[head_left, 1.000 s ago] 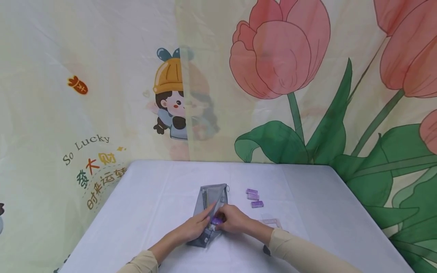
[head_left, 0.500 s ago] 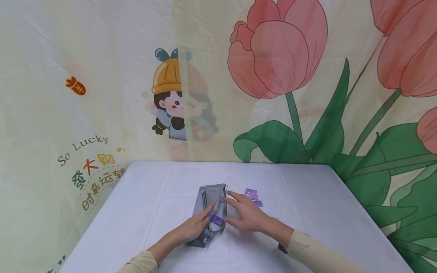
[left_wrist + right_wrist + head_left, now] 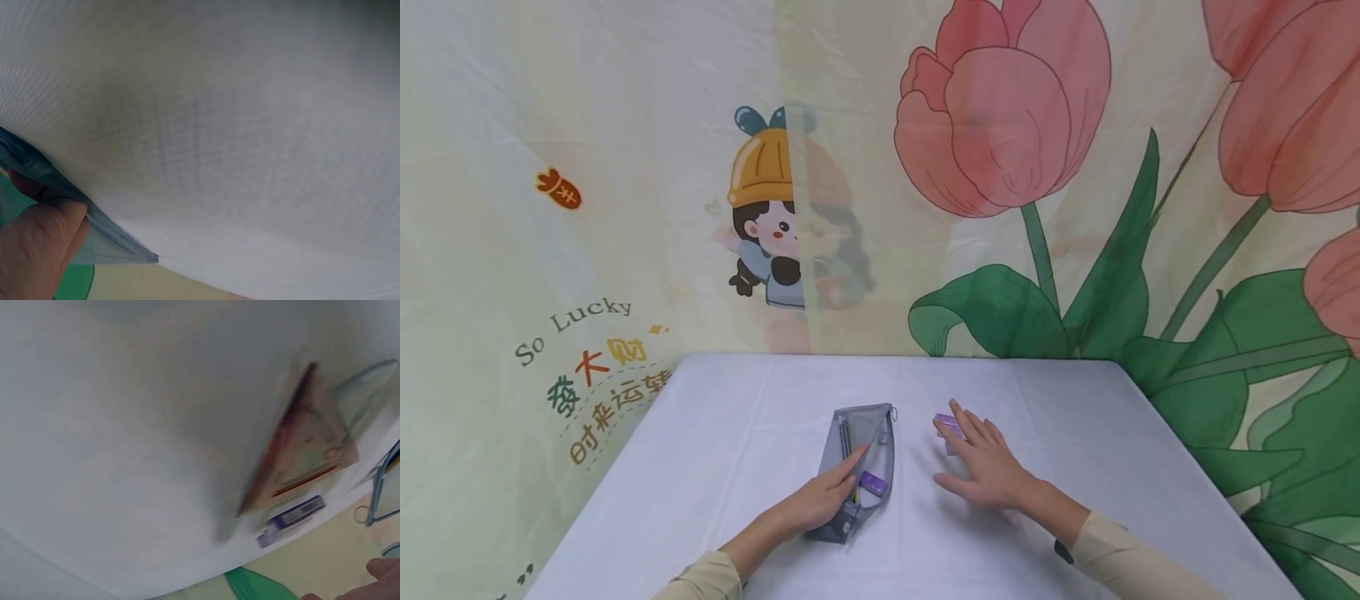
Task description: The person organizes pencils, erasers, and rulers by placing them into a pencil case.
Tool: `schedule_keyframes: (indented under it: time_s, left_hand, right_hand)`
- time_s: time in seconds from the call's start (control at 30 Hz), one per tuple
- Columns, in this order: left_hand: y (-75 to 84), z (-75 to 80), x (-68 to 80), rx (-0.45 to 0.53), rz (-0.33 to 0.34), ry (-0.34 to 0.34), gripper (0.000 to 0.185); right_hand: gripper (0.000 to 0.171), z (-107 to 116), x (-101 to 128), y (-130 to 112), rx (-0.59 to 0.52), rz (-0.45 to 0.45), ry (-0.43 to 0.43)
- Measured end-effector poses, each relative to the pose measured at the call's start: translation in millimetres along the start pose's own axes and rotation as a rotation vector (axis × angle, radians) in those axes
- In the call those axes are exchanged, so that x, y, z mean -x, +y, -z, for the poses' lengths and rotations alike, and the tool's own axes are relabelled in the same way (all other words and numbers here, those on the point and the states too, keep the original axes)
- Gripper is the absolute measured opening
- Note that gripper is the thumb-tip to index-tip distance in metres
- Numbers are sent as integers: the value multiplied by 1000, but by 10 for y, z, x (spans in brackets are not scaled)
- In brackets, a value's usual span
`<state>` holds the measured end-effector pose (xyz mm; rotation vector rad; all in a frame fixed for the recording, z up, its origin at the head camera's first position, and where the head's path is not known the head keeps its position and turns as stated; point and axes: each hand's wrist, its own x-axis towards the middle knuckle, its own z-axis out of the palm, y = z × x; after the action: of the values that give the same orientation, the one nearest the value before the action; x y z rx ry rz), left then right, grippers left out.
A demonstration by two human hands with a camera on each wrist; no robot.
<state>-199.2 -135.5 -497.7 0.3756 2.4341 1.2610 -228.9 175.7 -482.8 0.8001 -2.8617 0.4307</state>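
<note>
While both sleeved forearms reach in from the near edge of the white-covered table [image 3: 715,417], the left hand [image 3: 820,498] lies along the grey mesh pencil pouch [image 3: 859,467], thumb and fingers pinching its open side, as the left wrist view confirms with a thumb [image 3: 37,244] pressed against the pouch's edge. Just beyond those fingertips, inside the pouch, sits a small purple eraser [image 3: 874,482], and farther up the pouch, away from the grip, dark pencils [image 3: 846,435] lie lengthwise toward the zip pull [image 3: 892,412] at its far corner. To the right of the pouch, well apart from the holding hand, the right hand [image 3: 988,467] hovers flat with its fingers spread and relaxed, grasping nothing. Its fingertips reach over the purple erasers [image 3: 947,423] lying loose on the cloth; only the farthest one shows past the fingers, and whether the hand touches them I cannot say. The right wrist view is blurred, yet it seems to show a clear set-square ruler [image 3: 306,450] on the cloth with one purple eraser beside it. Behind the table hangs a printed backdrop [image 3: 1000,167] with big pink tulips, a cartoon child in a yellow hat and the words "So Lucky".
</note>
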Motion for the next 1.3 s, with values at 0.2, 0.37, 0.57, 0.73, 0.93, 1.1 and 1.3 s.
schedule_keyframes:
  time_s: [0.2, 0.37, 0.57, 0.73, 0.93, 1.1, 1.3]
  left_hand:
    - [7, 20, 0, -11, 6, 6, 51]
    - [-2, 20, -1, -15, 7, 16, 51]
    - [-35, 18, -8, -13, 7, 15, 51]
    - [-45, 27, -7, -21, 17, 23, 51]
    - [-39, 24, -5, -23, 22, 20, 51]
    - [-38, 19, -8, -32, 6, 13, 51]
    - [-14, 18, -12, -29, 5, 4, 51]
  right_hand:
    - [81, 12, 71, 183, 13, -51, 19]
    - [83, 28, 114, 275, 36, -74, 6]
    - [83, 17, 150, 440, 113, -101, 15]
    - [83, 54, 145, 517, 88, -130, 29]
    - [89, 73, 120, 587, 57, -134, 51]
    - [95, 96, 63, 647, -32, -120, 34]
    - [85, 105, -22, 713, -244, -137, -36]
